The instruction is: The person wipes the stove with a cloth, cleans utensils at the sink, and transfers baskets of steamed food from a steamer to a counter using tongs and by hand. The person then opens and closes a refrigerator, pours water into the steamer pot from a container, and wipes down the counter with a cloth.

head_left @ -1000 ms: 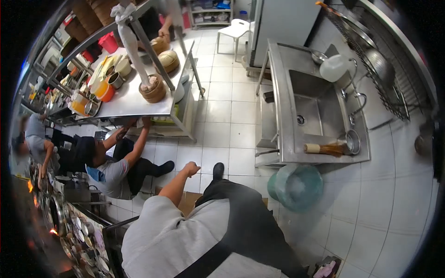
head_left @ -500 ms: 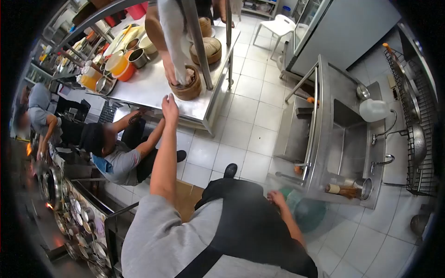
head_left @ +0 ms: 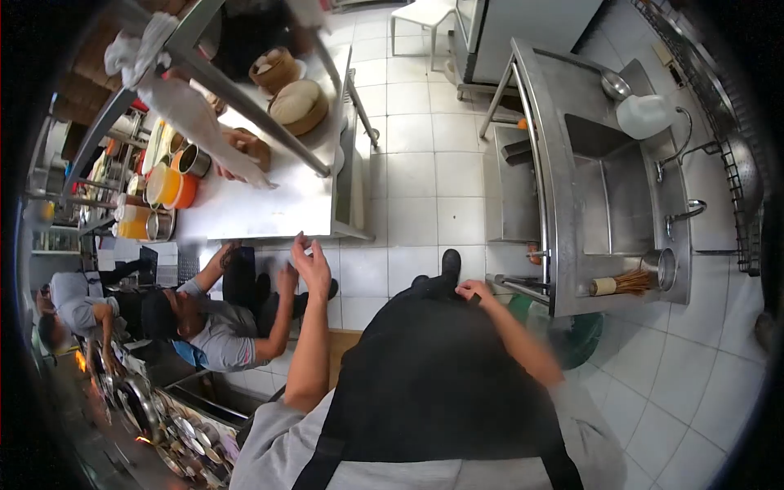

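Note:
My left hand is in the air just off the front edge of the steel table. Its fingers are apart and hold nothing. Low at the side of my black apron is my right hand, fingers drawn together; a small dark patch shows at them, too unclear to name. Across the table, another person's hand is at a small bamboo steamer, with a white cloth hanging over it. Behind stand a bamboo steamer holding a large pale bun and a smaller steamer.
Two co-workers, one crouching, are at my left near the stove pans. Containers of orange liquid stand on the table. At right are a steel sink, a whisk brush and a green bin.
My left hand has drawn back from the steamer and spread its fingers. My right hand has come in beside the apron. The other person's hand and the small steamer have moved further back.

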A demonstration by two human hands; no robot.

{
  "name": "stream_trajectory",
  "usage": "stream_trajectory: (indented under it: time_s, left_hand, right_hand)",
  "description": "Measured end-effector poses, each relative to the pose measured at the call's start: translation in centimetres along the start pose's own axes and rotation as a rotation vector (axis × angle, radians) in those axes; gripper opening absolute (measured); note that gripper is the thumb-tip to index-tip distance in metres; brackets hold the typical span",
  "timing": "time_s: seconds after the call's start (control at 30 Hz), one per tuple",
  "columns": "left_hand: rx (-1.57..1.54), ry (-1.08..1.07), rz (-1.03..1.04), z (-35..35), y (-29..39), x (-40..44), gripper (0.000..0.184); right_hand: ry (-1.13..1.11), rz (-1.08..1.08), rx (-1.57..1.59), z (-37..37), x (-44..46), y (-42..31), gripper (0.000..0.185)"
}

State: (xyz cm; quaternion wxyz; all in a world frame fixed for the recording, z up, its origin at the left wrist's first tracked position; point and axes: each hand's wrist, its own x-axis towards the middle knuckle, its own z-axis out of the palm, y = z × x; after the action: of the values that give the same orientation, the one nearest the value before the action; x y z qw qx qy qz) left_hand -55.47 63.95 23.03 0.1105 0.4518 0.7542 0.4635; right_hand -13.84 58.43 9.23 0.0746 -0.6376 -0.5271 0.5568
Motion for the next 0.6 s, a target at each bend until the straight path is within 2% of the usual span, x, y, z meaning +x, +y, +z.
stream_trajectory:
  time_s: [0.07,0.2,0.27,0.33,0.43,0.47,0.5,0.53,0.57,0.6]
  left_hand:
    - [0.022,-0.025,0.033,-1.0,3.5,1.7,0.036]
    - [-0.085,0.321,0.13,-3.8,10.4,8.6,0.039]
    - [-0.027,0.404,0.348,-6.4,10.7,13.8,0.041]
    - [-0.341,0.373,0.248,-8.1,15.5,16.0,0.042]
    - [-0.307,0.346,0.341,-9.7,14.4,19.1,0.043]
    - [-0.497,0.23,0.205,-10.2,13.0,20.2,0.04]
    - [-0.504,0.164,0.233,-10.1,10.4,20.9,0.039]
    - [-0.404,0.133,0.166,-9.5,8.7,21.3,0.04]
    - [-0.299,0.159,0.089,-8.4,8.0,20.4,0.042]
    - [-0.097,0.138,0.055,-6.8,3.8,20.8,0.043]
  right_hand:
    - [0.032,-0.116,-0.099,-0.4,0.7,-0.5,0.031]
    - [-0.065,-0.098,-0.149,-2.1,4.1,1.0,0.03]
    - [-0.051,0.016,-0.183,-4.5,3.0,-1.7,0.028]
    - [-0.024,0.032,-0.147,-5.6,3.5,-0.2,0.028]
    - [0.052,0.091,-0.093,-7.1,3.0,1.6,0.025]
    - [0.019,0.065,-0.126,-7.4,3.0,3.4,0.024]
    - [-0.017,0.03,-0.164,-7.6,3.2,5.6,0.024]
    - [-0.044,-0.071,-0.277,-7.8,3.0,7.7,0.026]
    - [-0.034,-0.045,-0.234,-7.8,1.8,7.4,0.028]
    - [-0.022,-0.021,-0.191,-7.8,0.5,6.9,0.03]
